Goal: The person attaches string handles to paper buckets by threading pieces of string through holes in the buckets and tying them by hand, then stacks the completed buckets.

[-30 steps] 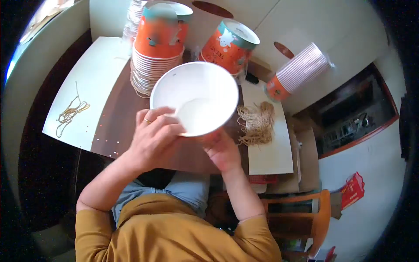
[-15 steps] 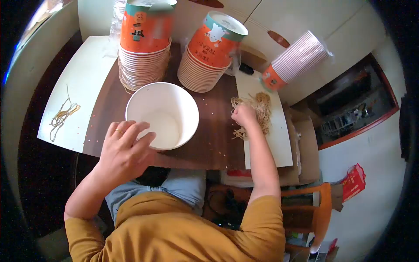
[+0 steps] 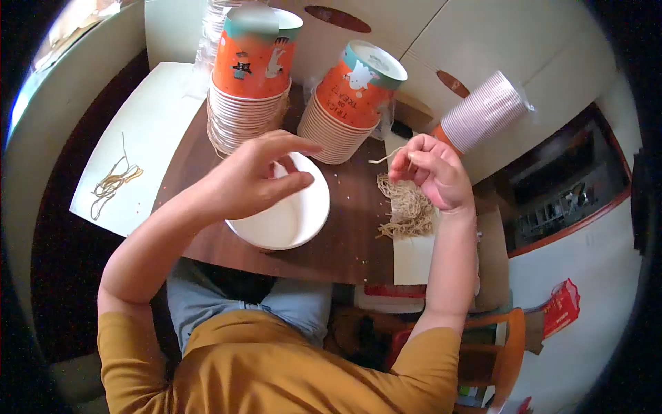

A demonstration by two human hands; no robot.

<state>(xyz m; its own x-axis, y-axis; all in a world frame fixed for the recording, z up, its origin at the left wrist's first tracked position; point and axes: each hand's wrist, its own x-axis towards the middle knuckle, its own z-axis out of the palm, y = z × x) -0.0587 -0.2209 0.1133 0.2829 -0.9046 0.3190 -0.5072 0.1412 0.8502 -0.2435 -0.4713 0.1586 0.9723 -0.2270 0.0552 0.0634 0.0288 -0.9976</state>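
The person's right hand (image 3: 433,174) had come up off the heap of tan elastic strings (image 3: 407,203) where it had been digging half a second before, and its fingers were now pinched narrowly on a single string (image 3: 386,158), which trailed leftward from the fingertips above the table. That lift suggested one string had been picked free of the heap and was on its way to the cup. The left hand (image 3: 258,178), which half a second earlier had gripped the near rim of the white paper cup (image 3: 286,219), now hovered over the cup with its fingers spread wide and holding nothing; whether the thumb touched the rim could not be told. The cup lay on the brown table (image 3: 345,228) just in front of the person, its open mouth turned up toward the camera, partly hidden by that hand. It had been lowered from where both hands had held it a second before. Behind it stood two stacks of orange printed cups (image 3: 252,83) and (image 3: 345,103), and a third, sleeved stack (image 3: 479,110) lay on its side to the right. A few loose strings (image 3: 114,181) rested on the white sheet (image 3: 152,117) at far left, well apart from both hands.
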